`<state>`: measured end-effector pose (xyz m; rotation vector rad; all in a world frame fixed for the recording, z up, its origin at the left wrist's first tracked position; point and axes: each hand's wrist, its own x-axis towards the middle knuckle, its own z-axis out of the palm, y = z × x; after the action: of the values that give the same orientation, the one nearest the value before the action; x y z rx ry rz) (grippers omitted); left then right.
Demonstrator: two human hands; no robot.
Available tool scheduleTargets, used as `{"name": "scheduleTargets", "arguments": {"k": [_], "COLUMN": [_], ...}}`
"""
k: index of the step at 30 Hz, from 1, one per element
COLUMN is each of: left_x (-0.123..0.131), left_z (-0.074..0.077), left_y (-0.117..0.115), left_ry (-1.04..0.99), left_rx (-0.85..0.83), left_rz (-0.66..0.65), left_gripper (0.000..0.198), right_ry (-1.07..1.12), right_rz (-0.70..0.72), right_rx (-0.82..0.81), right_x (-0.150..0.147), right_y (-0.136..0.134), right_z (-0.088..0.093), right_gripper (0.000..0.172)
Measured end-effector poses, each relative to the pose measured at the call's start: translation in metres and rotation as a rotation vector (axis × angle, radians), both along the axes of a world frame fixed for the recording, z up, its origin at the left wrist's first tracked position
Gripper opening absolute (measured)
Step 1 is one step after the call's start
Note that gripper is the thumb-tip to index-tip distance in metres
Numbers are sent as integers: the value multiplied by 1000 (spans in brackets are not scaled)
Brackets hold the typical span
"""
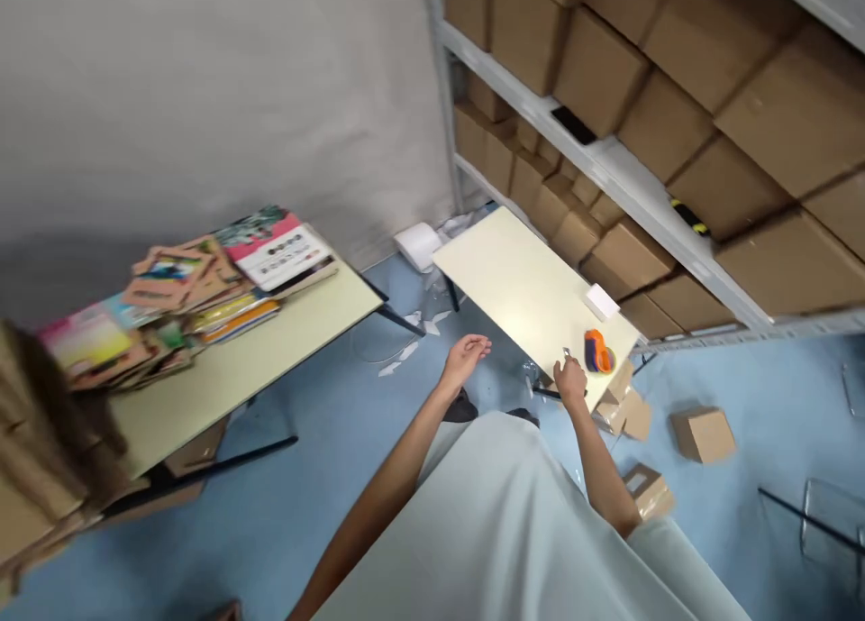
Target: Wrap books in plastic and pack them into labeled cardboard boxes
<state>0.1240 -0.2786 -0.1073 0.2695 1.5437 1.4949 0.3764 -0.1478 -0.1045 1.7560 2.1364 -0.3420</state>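
My left hand [465, 360] hangs in the air over the floor, left of the small cream table [506, 269]. Its fingers are loosely curved, and nothing shows in them. Over the front right part of that table, my right hand [571, 378] is closed on a small tool with a silvery tip [566, 352]; the rest is hidden by the fingers, so its kind is unclear. Just right of this hand sits an orange and dark blue tape dispenser [597, 351]. A small white box [601, 302] lies farther back, near the table's right edge.
Another table [304, 333] on the left carries magazines and packets [277, 251]. Shelves with cardboard boxes [598, 67] rise at the right. Small cartons [703, 433] lie on the blue floor. A white roll [417, 245] and paper scraps [407, 349] lie between the tables.
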Motion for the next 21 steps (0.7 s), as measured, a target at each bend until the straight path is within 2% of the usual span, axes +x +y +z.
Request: {"name": "scheduleTargets", "arguments": {"k": [5, 11, 17, 19, 21], "left_x": [-83, -160, -230, -252, -276], "left_z": [13, 11, 8, 7, 2], "left_y": [-39, -105, -187, -205, -212], "left_ry": [-42, 33, 122, 121, 110], "left_rx": [80, 80, -25, -84, -129], "left_rz": [204, 502, 826, 919, 969], "left_gripper": [55, 46, 43, 44, 46], "right_ry": [357, 596, 703, 710, 693], "right_rz": [222, 509, 778, 841, 861], "right_rx": [36, -85, -248, -300, -331], "right_x": [-120, -268, -423, -473, -519], "right_y": [-15, -26, -47, -55, -60], "right_z": [27, 46, 34, 27, 18], "right_gripper": [51, 59, 52, 46, 41]}}
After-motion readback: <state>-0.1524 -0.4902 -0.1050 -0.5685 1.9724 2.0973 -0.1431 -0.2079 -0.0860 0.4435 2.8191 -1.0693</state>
